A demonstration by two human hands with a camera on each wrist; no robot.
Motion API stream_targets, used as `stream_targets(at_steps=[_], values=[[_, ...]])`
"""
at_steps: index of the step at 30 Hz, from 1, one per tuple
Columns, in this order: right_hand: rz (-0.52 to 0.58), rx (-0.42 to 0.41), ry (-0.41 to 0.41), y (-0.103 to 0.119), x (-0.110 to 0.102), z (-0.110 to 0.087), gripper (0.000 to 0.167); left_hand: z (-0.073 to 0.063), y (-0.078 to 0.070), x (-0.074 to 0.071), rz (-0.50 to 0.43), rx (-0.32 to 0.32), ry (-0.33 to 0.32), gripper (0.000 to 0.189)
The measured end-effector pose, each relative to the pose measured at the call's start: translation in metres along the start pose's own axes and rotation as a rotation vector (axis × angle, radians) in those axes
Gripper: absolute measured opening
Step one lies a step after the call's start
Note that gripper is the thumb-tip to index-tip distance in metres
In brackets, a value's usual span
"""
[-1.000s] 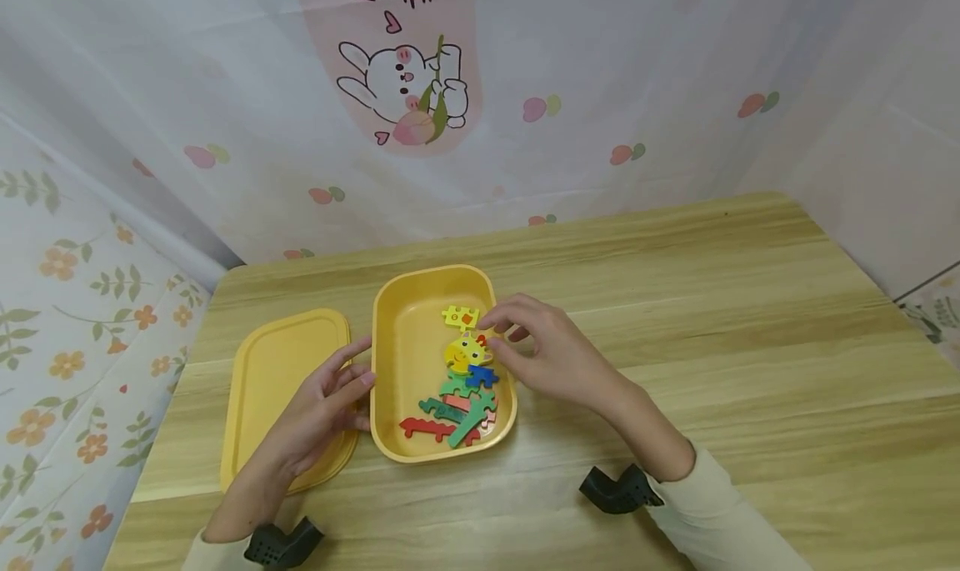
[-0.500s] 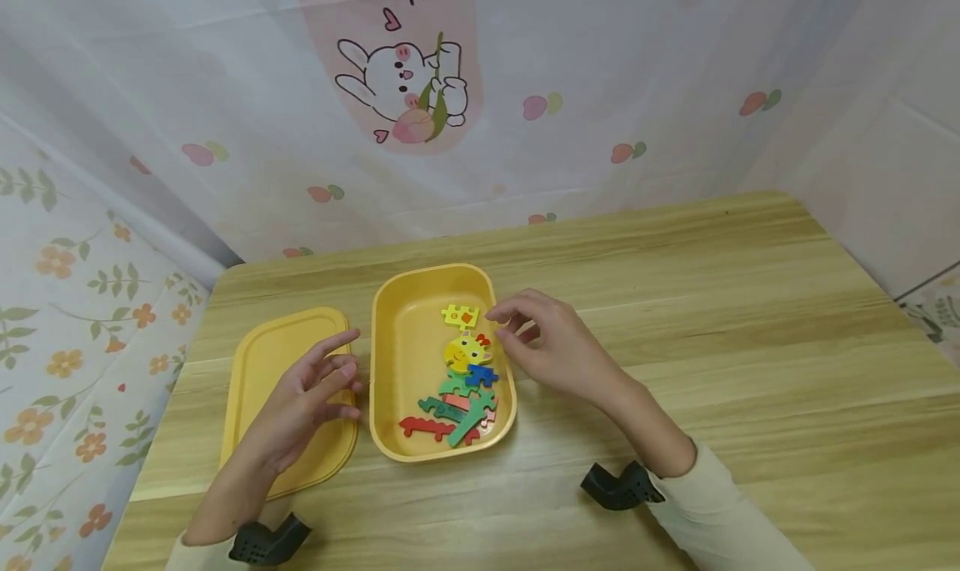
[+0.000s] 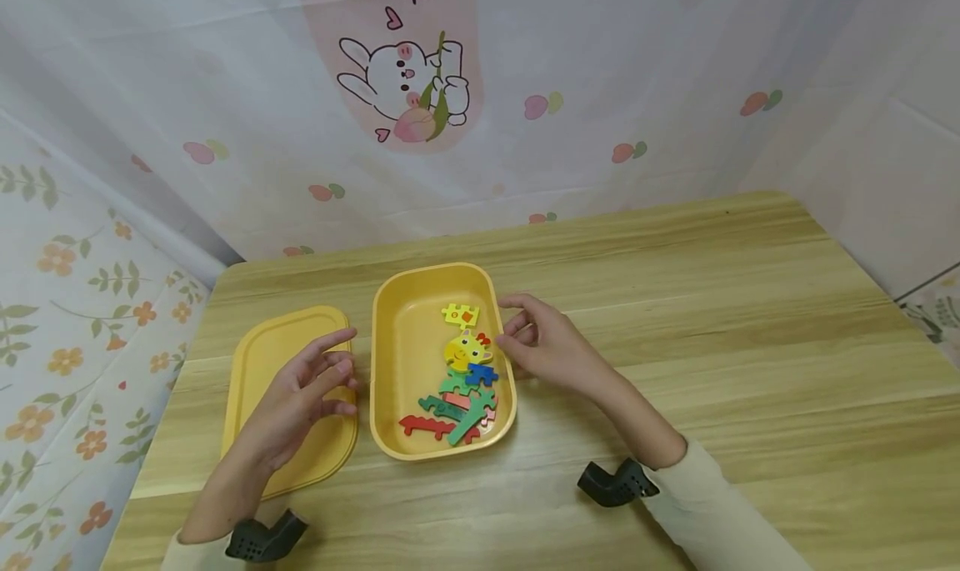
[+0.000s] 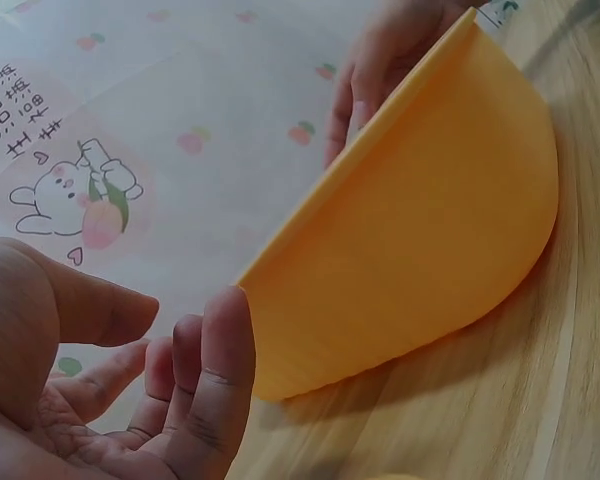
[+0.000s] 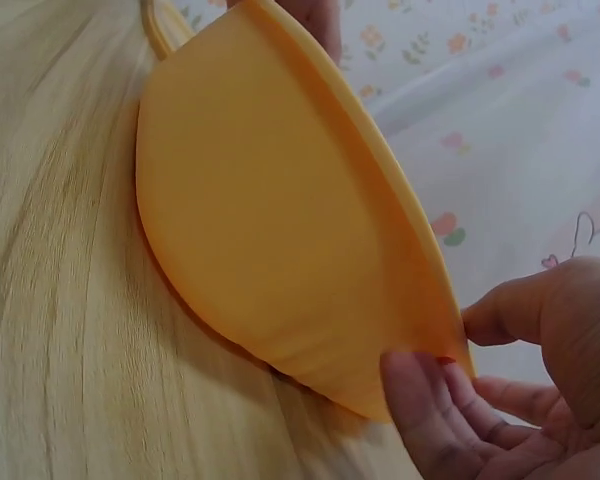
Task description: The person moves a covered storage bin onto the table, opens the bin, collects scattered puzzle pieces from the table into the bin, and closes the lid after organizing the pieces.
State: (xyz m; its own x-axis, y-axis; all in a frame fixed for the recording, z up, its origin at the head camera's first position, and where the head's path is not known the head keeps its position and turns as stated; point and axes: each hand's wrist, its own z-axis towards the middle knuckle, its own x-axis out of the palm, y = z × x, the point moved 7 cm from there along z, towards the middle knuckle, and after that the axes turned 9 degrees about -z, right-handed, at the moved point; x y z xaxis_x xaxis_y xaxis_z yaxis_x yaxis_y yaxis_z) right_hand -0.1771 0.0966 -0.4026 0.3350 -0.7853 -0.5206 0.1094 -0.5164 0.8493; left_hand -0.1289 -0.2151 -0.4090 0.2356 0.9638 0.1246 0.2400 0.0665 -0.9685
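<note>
A yellow box [image 3: 390,363] stands without its lid on the table. Inside it lie several puzzle pieces: a yellow giraffe head [image 3: 467,353], a yellow piece [image 3: 461,315], a blue piece [image 3: 482,376], a red strip [image 3: 426,426] and green pieces [image 3: 472,418]. My right hand [image 3: 547,343] holds the box's right wall, thumb at the rim and other fingers along the outside [image 5: 415,400]. My left hand [image 3: 300,396] hovers beside the left wall, fingers loosely bent and holding nothing. In the left wrist view its fingertips [image 4: 227,330] overlap the box's edge.
The flat yellow lid [image 3: 258,371] lies on the wooden table [image 3: 675,329] left of the box, partly under my left hand in the head view. A printed curtain [image 3: 585,79] hangs behind the table, and a floral one [image 3: 75,346] on the left.
My right hand has moved from above the pieces out to the box's right rim. The left hand has let go of the box's left side and drawn back. The pieces lie as before.
</note>
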Motion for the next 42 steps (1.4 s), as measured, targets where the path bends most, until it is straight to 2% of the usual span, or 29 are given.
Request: stream_targets(at_steps=[6,10,15,21,24,29,32,37,42], values=[[0.152,0.069,0.062,-0.008,0.006,0.002,0.06,-0.002,-0.002,-0.005,0.056,0.013,-0.049,0.049],[0.217,0.088,0.077,-0.009,0.006,0.002,0.061,-0.002,-0.003,-0.01,0.159,0.023,-0.083,0.052],[0.256,0.096,0.09,-0.009,0.007,0.002,0.062,-0.004,-0.005,-0.017,0.406,0.046,-0.146,0.05],[0.266,0.098,0.089,-0.008,0.007,0.001,0.062,-0.008,-0.01,-0.03,0.815,0.076,-0.27,0.047],[0.274,0.1,0.083,-0.009,0.007,0.002,0.062,-0.011,-0.013,-0.038,0.933,0.072,-0.339,0.047],[0.283,0.107,0.072,-0.011,0.008,0.003,0.062,-0.016,-0.016,-0.051,1.036,0.067,-0.465,0.046],[0.282,0.109,0.066,-0.011,0.008,0.002,0.062,-0.018,-0.015,-0.061,1.067,0.018,-0.526,0.05],[0.287,0.101,0.062,-0.013,0.009,0.003,0.062,-0.021,-0.013,-0.079,1.085,-0.079,-0.569,0.059],[0.286,0.104,0.058,-0.012,0.009,0.003,0.061,-0.026,-0.012,-0.094,1.104,-0.14,-0.617,0.061]])
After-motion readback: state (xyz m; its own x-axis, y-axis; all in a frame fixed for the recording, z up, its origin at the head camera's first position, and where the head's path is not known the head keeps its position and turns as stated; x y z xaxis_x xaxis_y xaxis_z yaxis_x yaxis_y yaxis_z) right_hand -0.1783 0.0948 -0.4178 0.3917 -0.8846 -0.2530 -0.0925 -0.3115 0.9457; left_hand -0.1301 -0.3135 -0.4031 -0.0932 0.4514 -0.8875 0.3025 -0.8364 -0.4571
